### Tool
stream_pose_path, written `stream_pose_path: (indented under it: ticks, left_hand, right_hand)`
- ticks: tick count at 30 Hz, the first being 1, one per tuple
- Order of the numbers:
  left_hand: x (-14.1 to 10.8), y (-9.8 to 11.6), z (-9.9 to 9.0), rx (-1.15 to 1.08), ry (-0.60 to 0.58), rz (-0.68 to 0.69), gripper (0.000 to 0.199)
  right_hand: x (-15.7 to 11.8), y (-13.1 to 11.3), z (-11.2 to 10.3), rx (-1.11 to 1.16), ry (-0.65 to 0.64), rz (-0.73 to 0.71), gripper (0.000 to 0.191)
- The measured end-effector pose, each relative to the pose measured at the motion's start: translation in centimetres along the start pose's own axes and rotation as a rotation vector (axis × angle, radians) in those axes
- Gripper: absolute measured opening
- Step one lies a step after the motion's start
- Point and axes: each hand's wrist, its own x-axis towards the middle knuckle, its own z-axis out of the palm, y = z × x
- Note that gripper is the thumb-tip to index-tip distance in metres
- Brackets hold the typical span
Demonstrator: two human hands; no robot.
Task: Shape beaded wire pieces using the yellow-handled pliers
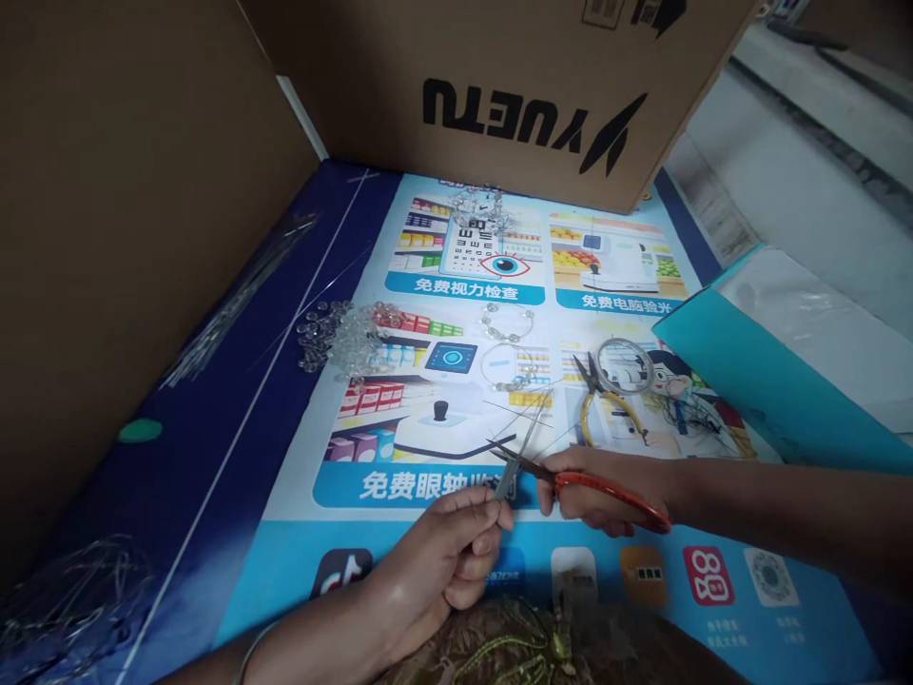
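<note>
My left hand (pixel 449 547) is closed in a pinch around a thin bundle of wires (pixel 529 430) that points up and away from me. In my right hand (pixel 599 490) is a pair of scissors (pixel 620 501) with red handles. Its dark blades are parted and lie across the bundle just above my left fingertips; whether they touch every strand I cannot tell. Beyond the hands lie two beaded wire rings, one ring (pixel 508 323) farther off and another ring (pixel 510 368) nearer. Yellow-handled pliers (pixel 589 404) rest right of them, beside a coil of wire (pixel 625 365).
Clear beads (pixel 342 342) are heaped at left, with straight wires (pixel 235 304) beyond. A wire tangle (pixel 78 599) lies front left, a dark one (pixel 691 423) at right. More beaded pieces (pixel 479 209) lie near the cardboard box (pixel 499 86). A teal box (pixel 791 362) stands right.
</note>
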Motion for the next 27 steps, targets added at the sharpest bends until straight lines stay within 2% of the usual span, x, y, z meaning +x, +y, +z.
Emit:
stream_pose_path:
  ticks: [4, 15, 21, 27]
  left_hand:
    - [-0.1, -0.1, 0.0, -0.014, 0.0, 0.003, 0.014]
    - [-0.2, -0.4, 0.0, -0.023, 0.009, 0.001, 0.014]
    - [-0.1, -0.3, 0.2, -0.003, 0.018, -0.014, 0.015]
    - [-0.3, 0.0, 0.7, 0.035, 0.001, -0.043, 0.016]
  right_hand:
    - [-0.2, -0.5, 0.4, 0.07, 0.049, 0.043, 0.029]
    - [-0.5, -0.5, 1.1, 0.111, 0.106, -0.002, 0.028]
    - [-0.9, -0.4, 1.1, -0.054, 0.161, 0.025, 0.024]
    - [-1.6, -1.8, 1.1, -0.151, 0.082, 0.014, 0.034]
